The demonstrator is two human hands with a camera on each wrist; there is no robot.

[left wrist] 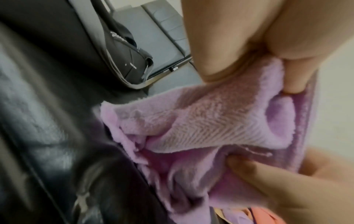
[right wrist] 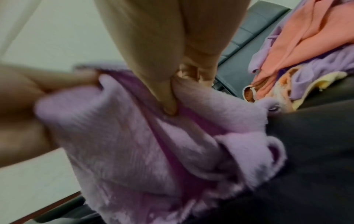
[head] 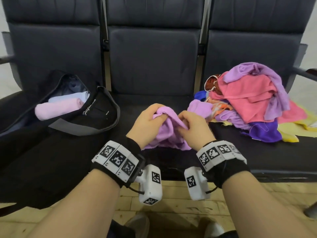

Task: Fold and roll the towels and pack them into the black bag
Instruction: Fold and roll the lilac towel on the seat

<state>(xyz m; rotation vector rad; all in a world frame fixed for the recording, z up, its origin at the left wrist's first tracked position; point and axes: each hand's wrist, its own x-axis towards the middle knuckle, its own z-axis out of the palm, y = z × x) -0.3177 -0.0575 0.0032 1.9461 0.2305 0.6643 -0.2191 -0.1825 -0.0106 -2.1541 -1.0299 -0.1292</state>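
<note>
The black bag (head: pixel 89 114) lies open on the left seat, its mouth partly filled by 2 rolled towels (head: pixel 58 107); dark room shows behind them. Between the bag and the heap of towels (head: pixel 253 100) on the right seat, the middle seat (head: pixel 154 100) lies bare behind the lilac towel (head: pixel 164 133).

Bag (head: pixel 96 115), towel pile (head: pixel 253 103) on bench (head: pixel 248 157)

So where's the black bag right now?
In the head view the black bag lies open on the left seat, left of the left hand, with a rolled pink towel sticking out of it.
</note>
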